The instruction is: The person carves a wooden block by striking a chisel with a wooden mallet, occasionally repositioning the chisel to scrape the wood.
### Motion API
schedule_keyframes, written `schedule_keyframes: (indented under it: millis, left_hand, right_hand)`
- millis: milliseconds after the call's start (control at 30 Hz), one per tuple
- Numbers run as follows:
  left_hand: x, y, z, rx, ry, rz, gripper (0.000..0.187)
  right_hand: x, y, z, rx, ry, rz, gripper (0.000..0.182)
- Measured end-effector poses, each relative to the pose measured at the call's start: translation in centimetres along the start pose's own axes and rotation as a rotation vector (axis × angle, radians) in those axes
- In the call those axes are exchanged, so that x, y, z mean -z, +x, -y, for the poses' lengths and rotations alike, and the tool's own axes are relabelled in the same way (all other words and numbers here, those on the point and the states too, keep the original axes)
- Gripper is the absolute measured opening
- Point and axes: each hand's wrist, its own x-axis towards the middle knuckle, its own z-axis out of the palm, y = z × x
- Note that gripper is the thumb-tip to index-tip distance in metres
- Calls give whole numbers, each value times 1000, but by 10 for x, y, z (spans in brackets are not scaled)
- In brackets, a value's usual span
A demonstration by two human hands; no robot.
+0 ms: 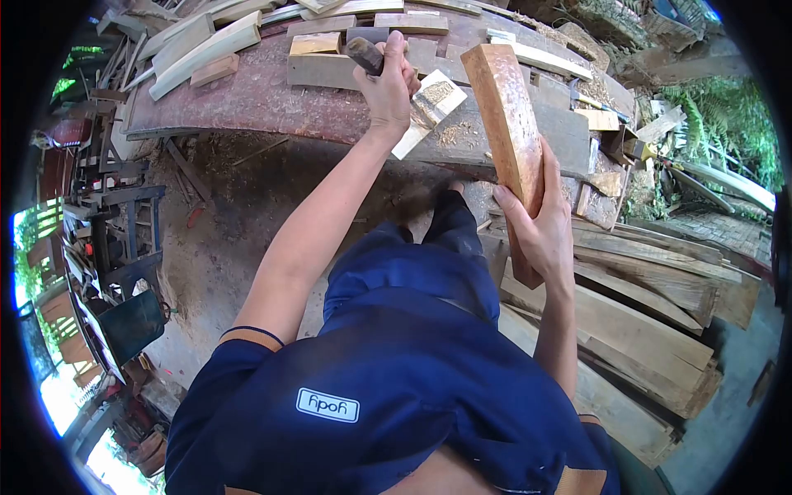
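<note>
My left hand (391, 89) is closed round a tool with a dark, worn handle (365, 55), whose other end I cannot make out. Close beside that hand, a pale piece of wood (446, 97) lies slanted on the bench (330, 107), with wood chips on it and around it. My right hand (544, 221) grips the lower part of a long, thick reddish-brown wooden block (505, 115). The block is raised at the near edge of the bench, its broad end pointing away from me.
Boards and offcuts (206, 54) lie along the back of the bench. Stacked planks (635, 322) sit low on the right. A dark green container (132, 327) and racks stand at the left. A brush (642, 150) is at the right.
</note>
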Motion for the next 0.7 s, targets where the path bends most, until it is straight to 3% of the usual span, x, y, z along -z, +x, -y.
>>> schedule_keyframes:
  millis: [433,500,533,633,700]
  left_hand:
    - [-5,-7,9,-102,154,128,44]
    - [-8,-12,15,-144,228,175,41]
    - [-7,-14,19,-134,221,206,36]
    - [-9,-23,28,-186,317,232,34]
    - [-19,-35,24,-267,277,250,23]
  right_hand:
    - [6,10,8,19,41,27,81]
    - [16,21,27,51,159,8,80]
    - [20,28,34,231,169,-79,81]
    - [34,39,69,445,194,-223,80]
    - [30,37,77,405,246,-114,75]
